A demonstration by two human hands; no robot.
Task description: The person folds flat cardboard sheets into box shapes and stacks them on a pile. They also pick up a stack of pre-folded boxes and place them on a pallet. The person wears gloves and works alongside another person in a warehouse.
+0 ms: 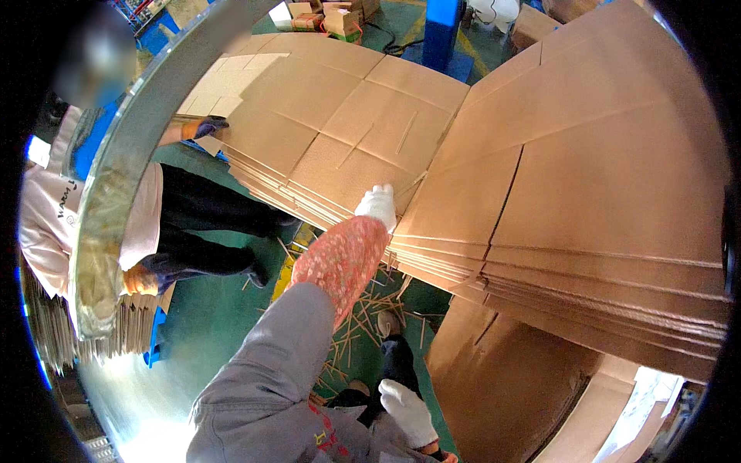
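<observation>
Folded-crease cardboard sheets lie in a wide stack, with a left section (309, 116) and a larger right section (587, 177) meeting at a long crease. My left hand (377, 202), in a white glove, grips the near edge of the cardboard beside that crease, fingers on top; its thumb is hidden. A floral red sleeve cover (343, 258) is on that forearm. Low beside my body hangs my right hand (409, 414), also white-gloved, holding nothing, its fingers loosely stretched out and apart from the cardboard.
To the left, a co-worker's gloved hand (207, 127) touches the stack's left end. A curved metal bar (116, 185) crosses in front of that person. Thin cardboard strips (359, 328) litter the green floor. A blue post (441, 38) stands behind; another large cardboard piece (509, 378) lies lower right.
</observation>
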